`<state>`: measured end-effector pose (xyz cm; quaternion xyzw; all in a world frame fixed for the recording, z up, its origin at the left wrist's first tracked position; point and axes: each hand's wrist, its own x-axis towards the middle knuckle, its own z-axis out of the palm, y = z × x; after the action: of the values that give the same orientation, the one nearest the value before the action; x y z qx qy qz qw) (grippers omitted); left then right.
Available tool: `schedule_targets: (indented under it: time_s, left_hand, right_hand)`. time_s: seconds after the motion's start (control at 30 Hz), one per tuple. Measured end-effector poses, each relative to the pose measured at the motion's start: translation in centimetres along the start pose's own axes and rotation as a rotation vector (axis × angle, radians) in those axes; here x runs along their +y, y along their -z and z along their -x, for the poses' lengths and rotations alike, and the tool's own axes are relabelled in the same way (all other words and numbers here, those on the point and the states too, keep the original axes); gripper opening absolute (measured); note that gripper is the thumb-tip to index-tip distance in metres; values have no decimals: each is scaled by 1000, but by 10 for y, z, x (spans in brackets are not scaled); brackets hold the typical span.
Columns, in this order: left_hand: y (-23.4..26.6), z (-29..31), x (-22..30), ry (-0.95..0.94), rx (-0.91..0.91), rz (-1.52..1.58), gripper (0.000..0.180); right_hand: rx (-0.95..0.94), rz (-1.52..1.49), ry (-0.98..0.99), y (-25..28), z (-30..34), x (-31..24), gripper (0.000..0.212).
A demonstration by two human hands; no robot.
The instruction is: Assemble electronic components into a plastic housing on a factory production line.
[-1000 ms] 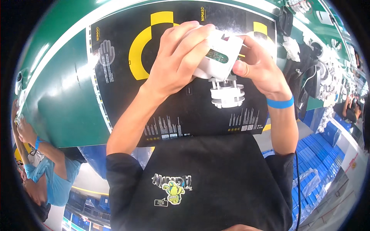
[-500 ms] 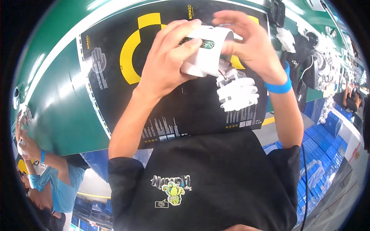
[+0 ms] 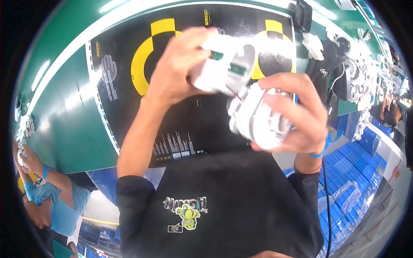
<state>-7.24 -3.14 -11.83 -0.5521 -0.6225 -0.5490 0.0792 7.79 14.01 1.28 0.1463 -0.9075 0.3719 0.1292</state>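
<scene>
My left hand (image 3: 183, 66) grips a white plastic housing (image 3: 223, 64) with a green circuit board showing inside it. My right hand (image 3: 294, 114) holds a second white plastic part (image 3: 254, 122) just below and right of the first; a thin red wire runs between the two pieces. Both are held up above a black work mat (image 3: 180, 124) with yellow ring markings, which lies on a green table (image 3: 64, 124). A blue band sits on my right wrist. Motion blurs both parts.
White parts and black devices (image 3: 340, 64) crowd the table's right end. Stacked blue trays (image 3: 348, 172) sit lower right. A black cable (image 3: 323, 189) hangs by my right arm. Another person in a blue top (image 3: 47, 202) is at the lower left.
The white part that lay on the mat is now in my right hand, lifted toward the housing. My left hand has tilted the housing, and both hands have come closer to the camera.
</scene>
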Motion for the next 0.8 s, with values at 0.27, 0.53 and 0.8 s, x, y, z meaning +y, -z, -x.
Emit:
schedule_targets:
  time_s: [0.27,0.53,0.8]
  left_hand:
    - [-12,8,6,112,104,384,87]
    - [-14,14,6,89,126,390,92]
    - [-12,11,8,115,126,402,95]
  right_hand:
    - [184,-56,-5,-16,-19,28,84]
    - [-19,18,74,-29,-28,17,74]
    - [57,-123,315,-43,-46,51,72]
